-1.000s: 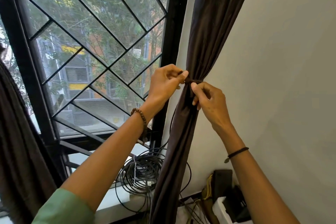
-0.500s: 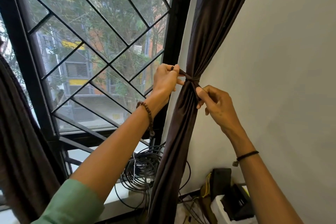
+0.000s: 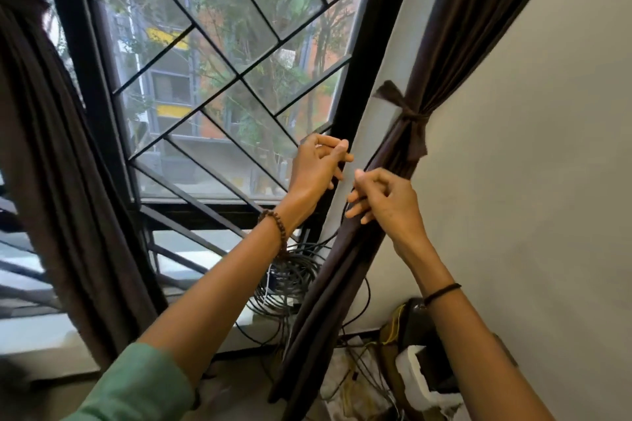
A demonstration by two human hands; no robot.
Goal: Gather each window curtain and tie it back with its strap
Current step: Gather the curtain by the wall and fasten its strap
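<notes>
The dark brown right curtain (image 3: 345, 284) hangs gathered beside the window frame. Its matching strap (image 3: 408, 118) is knotted round it, with one tail sticking up to the left and one hanging down. My left hand (image 3: 318, 167) hovers below and left of the knot, in front of the frame, fingers loosely curled and holding nothing. My right hand (image 3: 384, 198) is just in front of the curtain below the knot, also loosely curled and holding nothing. A second brown curtain (image 3: 51, 181) hangs loose at the far left; I see no strap on it.
A black diamond-pattern window grille (image 3: 236, 79) fills the middle. A coil of dark cables (image 3: 290, 278) lies on the sill behind the right curtain. Wires, a dark box (image 3: 417, 318) and a white block (image 3: 410, 369) crowd the lower right corner. A bare wall (image 3: 530, 147) stands at right.
Both hands pulled the strap ends tight, then let go and dropped below the knot. The view has swung up and tilted.
</notes>
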